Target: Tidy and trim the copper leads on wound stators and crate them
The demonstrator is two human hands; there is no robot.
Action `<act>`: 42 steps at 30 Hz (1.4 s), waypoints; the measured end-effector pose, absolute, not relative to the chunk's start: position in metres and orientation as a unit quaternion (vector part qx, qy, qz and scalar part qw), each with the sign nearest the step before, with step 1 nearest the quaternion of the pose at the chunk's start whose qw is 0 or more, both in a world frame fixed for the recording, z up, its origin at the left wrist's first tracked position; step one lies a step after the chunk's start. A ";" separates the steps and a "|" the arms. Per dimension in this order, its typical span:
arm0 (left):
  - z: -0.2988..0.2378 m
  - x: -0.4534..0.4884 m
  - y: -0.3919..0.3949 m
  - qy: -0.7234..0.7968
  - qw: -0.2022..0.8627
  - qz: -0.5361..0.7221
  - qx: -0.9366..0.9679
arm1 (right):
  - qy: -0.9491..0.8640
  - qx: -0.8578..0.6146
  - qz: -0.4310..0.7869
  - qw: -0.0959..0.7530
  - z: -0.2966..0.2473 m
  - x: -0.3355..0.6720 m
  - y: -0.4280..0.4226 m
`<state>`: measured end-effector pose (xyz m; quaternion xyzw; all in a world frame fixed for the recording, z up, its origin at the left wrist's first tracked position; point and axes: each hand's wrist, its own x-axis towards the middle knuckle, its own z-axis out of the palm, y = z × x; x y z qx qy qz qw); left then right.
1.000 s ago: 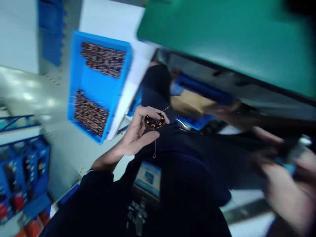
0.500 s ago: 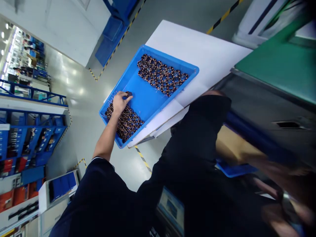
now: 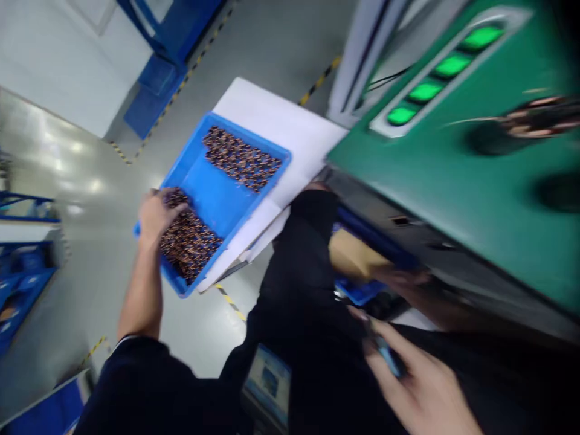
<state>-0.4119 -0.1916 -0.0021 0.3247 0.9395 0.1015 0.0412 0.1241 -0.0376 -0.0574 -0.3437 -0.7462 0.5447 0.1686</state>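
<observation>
My left hand (image 3: 156, 214) is at the left edge of a blue tray (image 3: 217, 196), over a pile of small copper-wound coils (image 3: 193, 244). Its thumb stands apart from the blurred fingers, and nothing shows held between them. A second group of coils (image 3: 242, 160) lies in rows at the tray's far end, with bare blue floor between the two groups. Low on the right, my right hand (image 3: 421, 380) is closed round a small tool with a blue handle (image 3: 388, 356). Motion blur hides the exact kind of tool.
The tray rests on a white board (image 3: 281, 112). To the right is a green work surface (image 3: 453, 163) with a row of lit green buttons (image 3: 426, 92) and blurred copper wires (image 3: 539, 118). Below it sits a yellowish object (image 3: 353, 254). Blue racks (image 3: 27, 272) stand at left.
The view has swung right, bringing the green buttons and my right hand into clearer sight. My left hand has shifted from the inner side of the coil pile to the tray's left edge.
</observation>
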 end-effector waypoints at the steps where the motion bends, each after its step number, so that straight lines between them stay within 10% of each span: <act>1: 0.003 -0.405 -0.183 0.931 0.025 0.125 0.341 | -0.758 -0.336 0.533 0.166 -0.055 0.122 -0.038; 9: 0.005 -0.276 -0.005 0.572 -0.116 0.403 0.705 | -0.783 -0.344 0.509 0.096 -0.036 0.123 -0.044; 21: -0.013 -0.085 0.092 0.641 -0.018 0.295 0.708 | -0.746 -0.401 0.522 0.100 -0.054 0.155 -0.075; 26: -0.014 -0.080 0.080 0.623 -0.013 0.359 0.694 | -0.742 -0.399 0.526 0.116 -0.057 0.161 -0.075; 32: 0.003 -0.077 0.011 0.456 0.282 0.496 0.683 | -0.712 -0.424 0.534 0.169 -0.053 0.181 -0.053; 42: -0.009 -0.056 -0.016 0.487 0.324 0.541 0.605 | -0.665 -0.444 0.531 0.282 -0.027 0.183 -0.037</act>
